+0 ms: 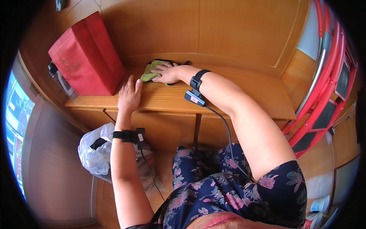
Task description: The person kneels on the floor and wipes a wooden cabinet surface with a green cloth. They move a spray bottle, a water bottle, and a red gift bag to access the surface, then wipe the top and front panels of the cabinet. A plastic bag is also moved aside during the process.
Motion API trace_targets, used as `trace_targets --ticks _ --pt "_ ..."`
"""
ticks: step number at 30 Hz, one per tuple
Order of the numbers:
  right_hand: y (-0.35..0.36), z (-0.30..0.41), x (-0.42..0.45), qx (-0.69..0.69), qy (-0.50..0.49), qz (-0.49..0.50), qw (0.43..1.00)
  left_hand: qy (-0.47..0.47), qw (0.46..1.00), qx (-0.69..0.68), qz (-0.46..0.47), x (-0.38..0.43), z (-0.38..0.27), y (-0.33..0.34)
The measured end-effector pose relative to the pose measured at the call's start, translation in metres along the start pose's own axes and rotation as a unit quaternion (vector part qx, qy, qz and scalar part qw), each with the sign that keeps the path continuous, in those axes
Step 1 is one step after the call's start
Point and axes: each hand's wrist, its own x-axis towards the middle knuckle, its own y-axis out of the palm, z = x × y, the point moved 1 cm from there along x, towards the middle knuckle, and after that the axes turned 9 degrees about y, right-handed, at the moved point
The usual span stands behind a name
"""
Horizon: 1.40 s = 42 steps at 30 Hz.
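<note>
My right hand [167,73] lies palm down on a folded green cloth [147,75] with a dark edge, holding it against the wooden cabinet top [223,88]. The cloth sits near the back of that top. To its left, my left hand [129,96] is at the front edge of the top with fingers extended and nothing in it. Close beside my left hand stands a red paper bag [85,63] with gold printing. Whether my left fingers touch the bag, I cannot tell. Each of my forearms wears a black strap with a small cabled device.
A clear bottle [64,83] with a dark cap is partly behind the bag. Below the top, a white plastic bag [97,151] rests by the cabinet doors [163,128]. A red folding frame [323,94] leans at the right. Tubs [319,204] stand at lower right.
</note>
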Motion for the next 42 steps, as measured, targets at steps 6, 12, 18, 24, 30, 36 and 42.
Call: trace_targets --ticks 6,12,18,24,30,36,42 --pt "-0.006 -0.084 -0.069 -0.004 0.029 0.004 1.000 0.003 1.000 0.011 0.005 0.012 0.018 0.004" --pt "0.000 -0.184 -0.152 0.022 0.116 -0.016 0.993 0.026 0.999 0.025 0.019 0.020 0.044 0.006" --pt "0.012 -0.291 -0.231 0.036 0.235 -0.044 0.970 0.035 0.998 0.036 0.034 0.026 0.063 0.011" --pt "0.017 -0.342 -0.270 0.078 0.351 -0.088 0.929 0.022 0.998 0.046 0.044 0.030 0.079 0.014" --pt "0.032 -0.322 -0.316 0.077 0.307 -0.113 0.942 0.051 0.997 0.045 0.045 0.028 0.074 0.012" --pt "0.043 -0.260 -0.374 0.051 0.258 -0.119 0.957 0.051 0.997 0.042 0.032 0.016 0.051 0.008" --pt "0.041 -0.175 -0.357 0.006 0.158 -0.105 0.982 0.042 0.997 0.062 0.029 0.007 0.034 0.011"
